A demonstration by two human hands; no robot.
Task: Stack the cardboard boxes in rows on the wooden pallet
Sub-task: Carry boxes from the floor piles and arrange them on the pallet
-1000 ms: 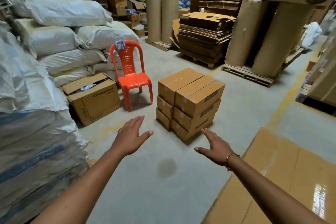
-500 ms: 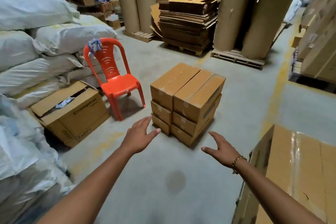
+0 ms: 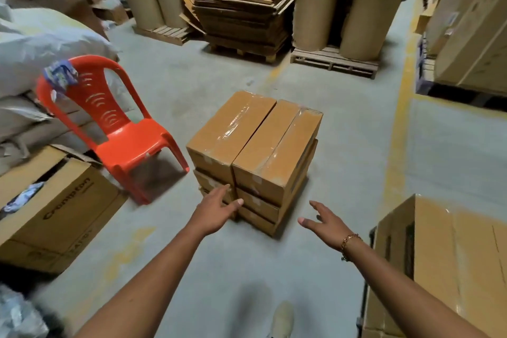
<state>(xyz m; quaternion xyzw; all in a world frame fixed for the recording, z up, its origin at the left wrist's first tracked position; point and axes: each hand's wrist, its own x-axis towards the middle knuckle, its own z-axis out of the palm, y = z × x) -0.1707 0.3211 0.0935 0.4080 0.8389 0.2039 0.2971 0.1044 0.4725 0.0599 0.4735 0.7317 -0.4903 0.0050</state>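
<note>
Slippage is my worry: both hands, left hand [image 3: 216,211] and right hand [image 3: 325,221], are spread open and empty near the taped, glossy boxes [image 3: 255,145], whose offset top pair could slide.

Concrete floor [image 3: 343,173] bears stacked boxes [image 3: 255,151], chair [image 3: 120,134].

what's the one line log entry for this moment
phase: reach | left hand: open, at box stack | right hand: open, beside stack | held: nothing
</note>
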